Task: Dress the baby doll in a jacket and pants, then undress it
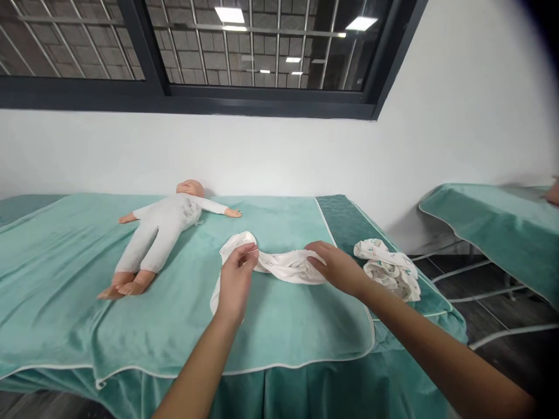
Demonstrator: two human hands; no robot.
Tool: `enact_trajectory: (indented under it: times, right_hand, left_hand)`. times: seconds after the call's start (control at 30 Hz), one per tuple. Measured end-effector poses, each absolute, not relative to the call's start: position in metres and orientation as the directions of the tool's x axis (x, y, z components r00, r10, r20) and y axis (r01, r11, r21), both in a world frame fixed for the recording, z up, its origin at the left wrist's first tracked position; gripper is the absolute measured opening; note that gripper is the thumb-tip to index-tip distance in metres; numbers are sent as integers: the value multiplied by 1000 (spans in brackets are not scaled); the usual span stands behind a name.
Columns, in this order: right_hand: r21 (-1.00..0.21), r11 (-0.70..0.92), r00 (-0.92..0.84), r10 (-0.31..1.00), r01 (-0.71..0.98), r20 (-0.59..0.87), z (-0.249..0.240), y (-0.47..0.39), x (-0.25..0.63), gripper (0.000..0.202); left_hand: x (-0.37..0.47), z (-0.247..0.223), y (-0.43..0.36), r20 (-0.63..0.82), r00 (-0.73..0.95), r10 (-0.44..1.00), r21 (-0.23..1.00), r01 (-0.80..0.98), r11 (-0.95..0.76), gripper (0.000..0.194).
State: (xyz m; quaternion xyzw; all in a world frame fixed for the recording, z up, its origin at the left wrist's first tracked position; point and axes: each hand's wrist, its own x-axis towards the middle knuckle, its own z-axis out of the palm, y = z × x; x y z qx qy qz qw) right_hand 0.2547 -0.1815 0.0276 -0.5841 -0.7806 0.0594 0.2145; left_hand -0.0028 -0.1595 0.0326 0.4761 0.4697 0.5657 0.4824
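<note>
Mid-surface, between the hands: white cloth (292,269), twisted lengthwise, running L to R; wider part spreads out on L side, behind & beside L wrist.
L hand (238,273): thumb & fingertips pinched tog. on cloth, abt where wide part meets twisted part.
R hand (340,269): fingers bent over cloth's R end, thumb lower, cloth btwn; firm grip or just touching, can't tell.
Under cloth: lt green blanket (301,337) w/ white edging, spread over surface; darker green cover (334,203) shows at R end.
L of cloth: baby doll (163,221), on its back, white long-sleeved suit, arms out, head twd wall, bare feet twd front edge.
R of R hand: crumpled printed cloth (391,270), pale, near R edge.
Behind: white wall (271,151), dark-framed window (262,99) w/ bars above.
Far R: 2nd green-draped surface (493,218), metal legs, dark floor (489,308) below.
</note>
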Motion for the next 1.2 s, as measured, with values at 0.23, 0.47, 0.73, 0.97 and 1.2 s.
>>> enact_trajectory:
  times: [0.23, 0.47, 0.73, 0.97, 1.2]
  right_hand:
    - [-364, 272, -224, 960, 891, 169, 12, -147, 207, 32]
    - [-394, 174, -188, 982, 902, 3, 0, -129, 185, 28]
    - [-819, 44, 54, 994, 573, 91, 29, -169, 190, 31]
    - [-706, 229, -285, 958, 671, 39, 76, -202, 198, 29]
    - [-603, 636, -366, 771, 482, 521, 184, -176, 205, 51]
  left_hand:
    - [4, -9, -187, -41, -49, 998, 981, 187, 49, 35]
    - [19, -17, -180, -191, -17, 981, 970, -156, 186, 47]
    - [-5, 19, -159, -3, -150, 989, 904, -423, -62, 29]
    - [-23, 145, -125, 341, 147, 929, 927, 110, -358, 28]
    - [-11, 224, -153, 352, 599, 719, 681, 363, -636, 23]
